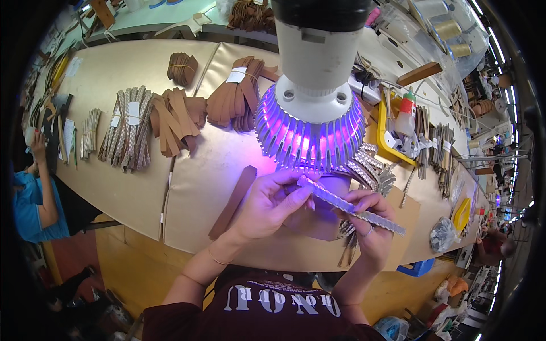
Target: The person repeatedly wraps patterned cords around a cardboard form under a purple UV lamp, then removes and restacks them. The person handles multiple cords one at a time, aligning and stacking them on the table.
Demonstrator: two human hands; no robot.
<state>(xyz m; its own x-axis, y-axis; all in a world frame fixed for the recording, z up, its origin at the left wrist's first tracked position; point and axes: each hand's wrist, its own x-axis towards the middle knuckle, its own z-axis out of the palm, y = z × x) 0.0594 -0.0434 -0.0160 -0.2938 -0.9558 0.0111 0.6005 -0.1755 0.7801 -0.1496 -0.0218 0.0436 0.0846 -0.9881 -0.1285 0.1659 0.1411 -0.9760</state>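
Between both hands, under a purple-lit lamp [310, 133], I hold a light grey braided-edge strap [341, 203]. My left hand [272, 203] pinches its upper left end between thumb and fingers. Farther down the strap, my right hand [369, 224] grips it from the right side, with the free end sticking out past the fingers. A flat brown leather strip [234, 202] lies on the table just left of my left hand. Behind my right hand, a bunch of braided straps [367, 167] rests beside the lamp, partly hidden by it.
Bundles of brown strips [236, 94] and a bundle of braided straps [128, 128] lie on the gold-coloured table [199, 165]. To the right are a yellow tray [382, 136], a glue bottle [406, 113] and a clear plastic bag [442, 234]. Another person in blue [40, 204] works at far left.
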